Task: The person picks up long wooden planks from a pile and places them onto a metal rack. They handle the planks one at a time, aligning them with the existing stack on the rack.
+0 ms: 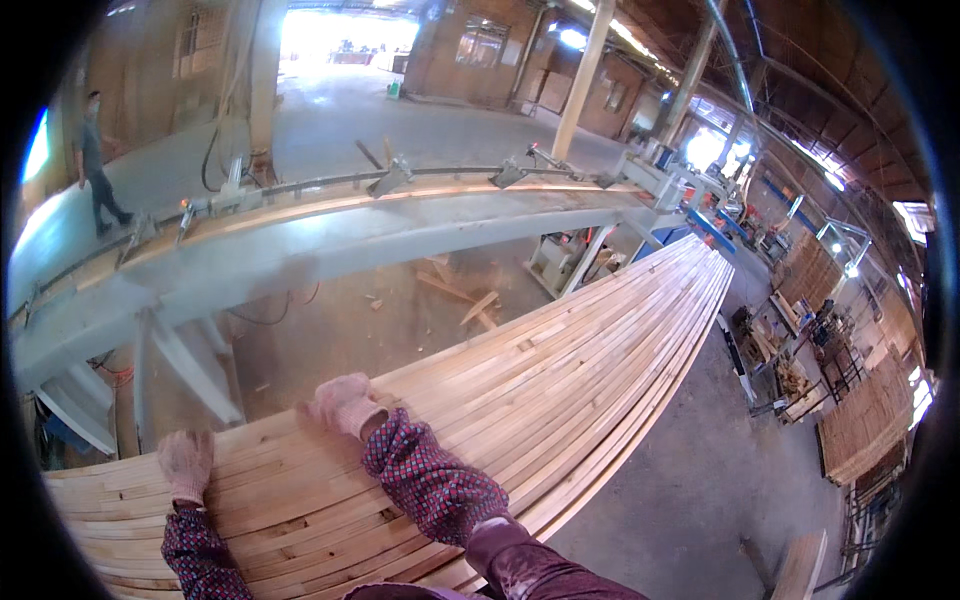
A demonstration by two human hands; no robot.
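Note:
A long bed of pale wooden strips [560, 350] lies side by side in front of me, running from the lower left to the far right. My left hand [187, 465], in a light knitted glove, is at the far edge of the bed, its fingers bent down over the outermost strip. Farther right along the same edge, my right hand [345, 405], gloved too, closes over the edge strip; its fingertips are slightly blurred and partly hidden. Patterned sleeves cover both forearms.
Beyond the strips stands a long grey metal beam [330, 245] with clamps [392, 178] along it. Scrap wood [480, 305] litters the floor between. A person [97, 165] walks at the far left. Stacked lumber [865, 425] and machinery [700, 185] stand at the right.

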